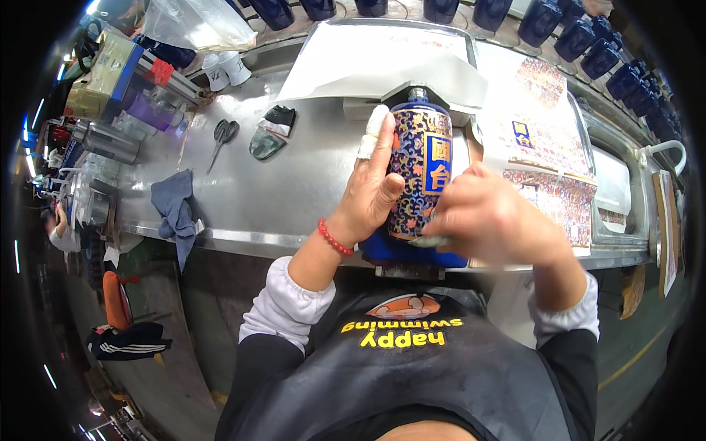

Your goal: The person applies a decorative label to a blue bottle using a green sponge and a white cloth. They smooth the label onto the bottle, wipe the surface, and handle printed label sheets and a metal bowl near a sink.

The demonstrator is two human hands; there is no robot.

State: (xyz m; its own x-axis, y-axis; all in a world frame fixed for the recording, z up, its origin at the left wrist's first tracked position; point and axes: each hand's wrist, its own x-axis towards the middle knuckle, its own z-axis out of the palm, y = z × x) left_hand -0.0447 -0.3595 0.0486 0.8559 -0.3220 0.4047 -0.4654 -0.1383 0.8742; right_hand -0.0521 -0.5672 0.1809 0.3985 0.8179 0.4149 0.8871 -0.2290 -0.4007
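Observation:
A dark blue bottle [413, 176] with a colourful floral wrap and a gold-edged blue label lies in front of me, its neck pointing away. My left hand [370, 180] rests along its left side, fingers stretched out and thumb apart; one finger has white wrapping. My right hand [496, 213] is closed and smeared by motion at the bottle's lower right. From its fingers sticks a thin grey-green flat piece [429, 241], pressed near the lower edge of the wrap; its exact kind is unclear.
Printed floral sheets [548, 140] lie right of the bottle, and a white sheet [382, 62] covers a tray behind it. Scissors [223, 140], a dark green-and-black patch [273, 132] and a blue-grey cloth [175, 209] are on the metal table. Several blue bottles [540, 22] line the back.

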